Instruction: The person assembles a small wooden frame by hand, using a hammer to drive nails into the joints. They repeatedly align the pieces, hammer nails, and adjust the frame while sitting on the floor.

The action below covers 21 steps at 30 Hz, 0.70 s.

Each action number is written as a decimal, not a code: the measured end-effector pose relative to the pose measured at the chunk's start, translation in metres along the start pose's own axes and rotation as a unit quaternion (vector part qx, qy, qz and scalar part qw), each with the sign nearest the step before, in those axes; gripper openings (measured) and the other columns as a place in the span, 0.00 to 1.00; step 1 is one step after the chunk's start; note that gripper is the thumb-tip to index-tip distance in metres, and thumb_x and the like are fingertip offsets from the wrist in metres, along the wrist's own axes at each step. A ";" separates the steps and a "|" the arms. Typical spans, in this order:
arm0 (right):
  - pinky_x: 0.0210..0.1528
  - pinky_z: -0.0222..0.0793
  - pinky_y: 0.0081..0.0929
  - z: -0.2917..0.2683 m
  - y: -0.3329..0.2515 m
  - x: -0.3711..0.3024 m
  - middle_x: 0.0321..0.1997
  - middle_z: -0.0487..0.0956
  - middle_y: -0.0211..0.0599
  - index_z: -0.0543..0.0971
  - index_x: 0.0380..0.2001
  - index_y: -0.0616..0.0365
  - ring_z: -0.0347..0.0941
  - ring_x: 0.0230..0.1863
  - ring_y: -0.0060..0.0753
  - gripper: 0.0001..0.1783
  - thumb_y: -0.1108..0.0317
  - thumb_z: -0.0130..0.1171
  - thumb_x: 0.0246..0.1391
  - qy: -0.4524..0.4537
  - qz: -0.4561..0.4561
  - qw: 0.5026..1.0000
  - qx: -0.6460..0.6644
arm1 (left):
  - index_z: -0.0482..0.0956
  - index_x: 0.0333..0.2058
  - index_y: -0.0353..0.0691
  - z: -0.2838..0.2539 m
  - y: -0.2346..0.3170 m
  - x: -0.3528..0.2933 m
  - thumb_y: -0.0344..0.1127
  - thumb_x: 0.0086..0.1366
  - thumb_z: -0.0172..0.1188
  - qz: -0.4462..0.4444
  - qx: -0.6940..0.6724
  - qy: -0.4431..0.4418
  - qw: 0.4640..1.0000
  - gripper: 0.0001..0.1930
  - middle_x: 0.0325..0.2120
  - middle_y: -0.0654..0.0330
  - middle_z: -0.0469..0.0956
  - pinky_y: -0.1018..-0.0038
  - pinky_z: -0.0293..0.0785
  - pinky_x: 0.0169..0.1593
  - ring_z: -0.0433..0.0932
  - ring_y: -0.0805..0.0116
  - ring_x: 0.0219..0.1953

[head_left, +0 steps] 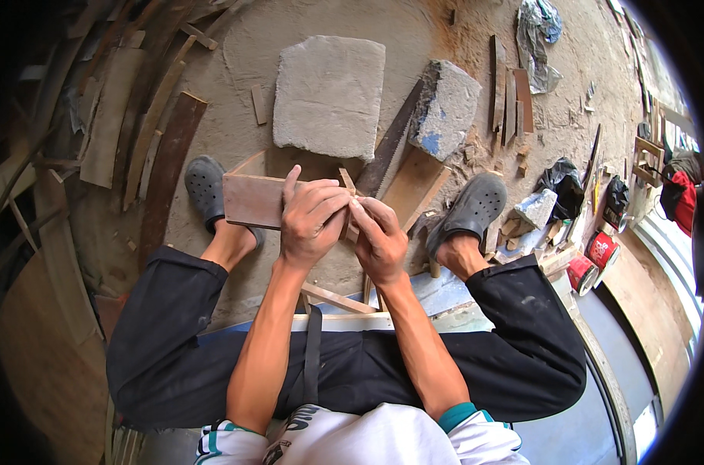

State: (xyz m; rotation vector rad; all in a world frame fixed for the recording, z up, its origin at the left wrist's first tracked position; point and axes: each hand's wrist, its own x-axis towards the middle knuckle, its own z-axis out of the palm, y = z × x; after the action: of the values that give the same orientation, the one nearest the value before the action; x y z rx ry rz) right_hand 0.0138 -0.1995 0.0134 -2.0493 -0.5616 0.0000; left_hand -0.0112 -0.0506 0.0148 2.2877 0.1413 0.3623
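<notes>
A small open wooden box or frame point(253, 203) of thin brown boards is held above the ground between my feet. My left hand point(313, 223) is closed on its near side, one finger raised over the board. At the box's right end, my right hand point(381, 240) is closed in a pinch, its fingertips meeting those of the left. What the right fingertips pinch is too small to make out. A short wooden strip point(346, 181) stands up just beyond the fingertips. The hands hide part of the box's near side and right end.
A flat concrete slab point(330, 97) lies ahead. Right of it are a handsaw point(393, 147), a blue-stained concrete block point(447, 108) and a board point(415, 186). Long planks point(170, 167) crowd the left. Wood scraps, a black bag point(563, 186) and red cans point(602, 249) lie right.
</notes>
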 end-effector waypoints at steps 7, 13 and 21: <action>0.35 0.79 0.20 -0.010 0.052 -0.001 0.44 0.80 0.40 0.77 0.52 0.63 0.80 0.40 0.27 0.17 0.81 0.53 0.60 0.131 0.155 0.977 0.060 | 0.83 0.35 0.43 0.001 0.001 0.000 0.25 0.53 0.68 0.018 -0.002 0.023 1.000 0.09 0.34 0.63 0.83 0.55 0.58 0.66 0.82 0.63 0.43; 0.46 0.75 0.36 -0.067 0.176 -0.034 0.38 0.84 0.52 0.79 0.49 0.64 0.82 0.42 0.44 0.20 0.63 0.56 0.59 0.071 0.481 0.866 -0.116 | 0.83 0.34 0.44 0.006 0.001 -0.001 0.27 0.53 0.69 0.037 0.011 0.033 0.999 0.09 0.35 0.64 0.83 0.56 0.60 0.64 0.81 0.64 0.44; 0.48 0.74 0.41 -0.049 0.157 -0.041 0.38 0.83 0.55 0.82 0.39 0.62 0.81 0.43 0.53 0.18 0.58 0.59 0.55 -0.148 0.440 0.869 -0.170 | 0.83 0.36 0.42 0.006 -0.002 -0.004 0.27 0.57 0.66 0.059 0.028 0.034 0.997 0.08 0.38 0.62 0.83 0.56 0.62 0.63 0.81 0.62 0.46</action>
State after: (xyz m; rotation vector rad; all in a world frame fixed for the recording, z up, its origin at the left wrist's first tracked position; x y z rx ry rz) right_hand 0.0494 -0.3213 -0.0987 -2.5004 0.2656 0.8181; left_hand -0.0126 -0.0544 0.0086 2.3468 0.0514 0.5046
